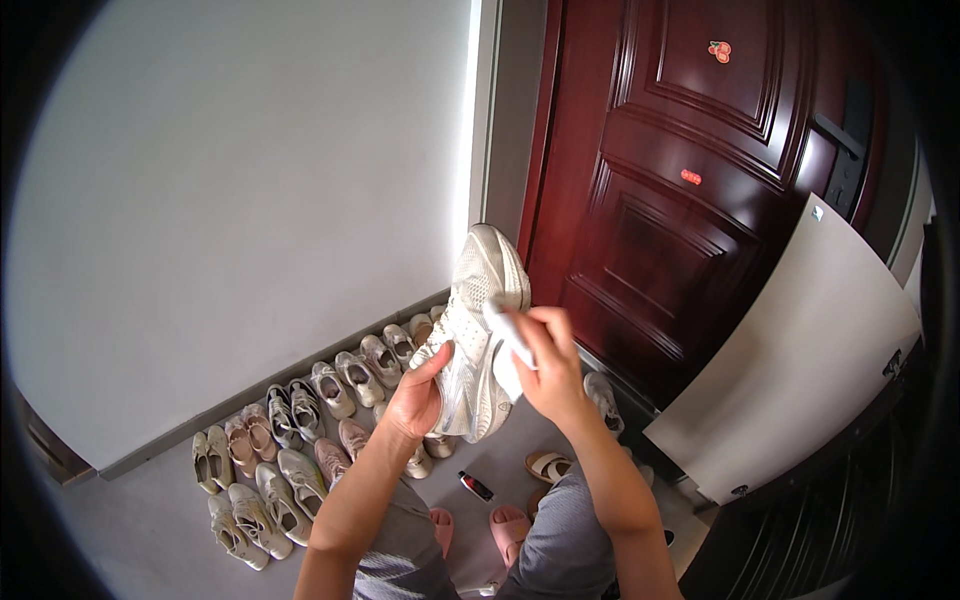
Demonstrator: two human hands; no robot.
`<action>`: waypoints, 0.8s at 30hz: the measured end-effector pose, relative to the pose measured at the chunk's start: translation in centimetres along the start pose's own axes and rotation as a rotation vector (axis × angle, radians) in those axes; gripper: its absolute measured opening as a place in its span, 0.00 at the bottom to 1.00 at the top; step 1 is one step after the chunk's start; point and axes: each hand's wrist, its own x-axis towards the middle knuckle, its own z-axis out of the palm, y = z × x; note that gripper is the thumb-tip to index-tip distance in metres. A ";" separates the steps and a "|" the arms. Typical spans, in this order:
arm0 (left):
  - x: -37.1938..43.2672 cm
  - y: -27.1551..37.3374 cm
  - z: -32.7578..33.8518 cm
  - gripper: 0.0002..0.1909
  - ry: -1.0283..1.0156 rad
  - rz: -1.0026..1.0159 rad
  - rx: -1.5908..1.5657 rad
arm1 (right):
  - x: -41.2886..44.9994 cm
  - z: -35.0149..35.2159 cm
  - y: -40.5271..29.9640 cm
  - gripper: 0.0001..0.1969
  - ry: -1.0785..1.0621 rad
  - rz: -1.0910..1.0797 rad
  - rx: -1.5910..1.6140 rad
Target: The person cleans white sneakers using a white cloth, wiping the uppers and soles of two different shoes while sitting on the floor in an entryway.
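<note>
A white lace-up sneaker [472,330] is held up in front of me, toe pointing away and its side turned toward my right. My left hand [421,394] grips it near the heel and laces, the thumb lying over the upper. In my right hand [551,356] is a white cloth or wipe [510,367], pressed on the sneaker's side near the sole. That hand and part of the white item are blurred, so its exact kind is hard to settle.
Several pairs of shoes [289,495] stand in rows along the wall at left. A small dark bottle [475,486] lies on the grey floor near my pink slippers [510,529]. At right are a dark red door [660,247] and an open white cabinet door [795,360].
</note>
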 end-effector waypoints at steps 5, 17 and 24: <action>0.2 -0.9 0.3 0.26 0.027 0.046 0.025 | 1.6 0.5 0.9 0.33 0.209 -0.059 -0.268; 0.2 -0.1 1.4 0.26 -0.090 0.033 -0.052 | 0.7 1.4 -0.5 0.31 0.155 0.004 -0.135; 0.7 0.0 -1.0 0.25 -0.248 0.065 -0.215 | -1.3 3.9 -2.3 0.31 -0.202 -0.079 0.055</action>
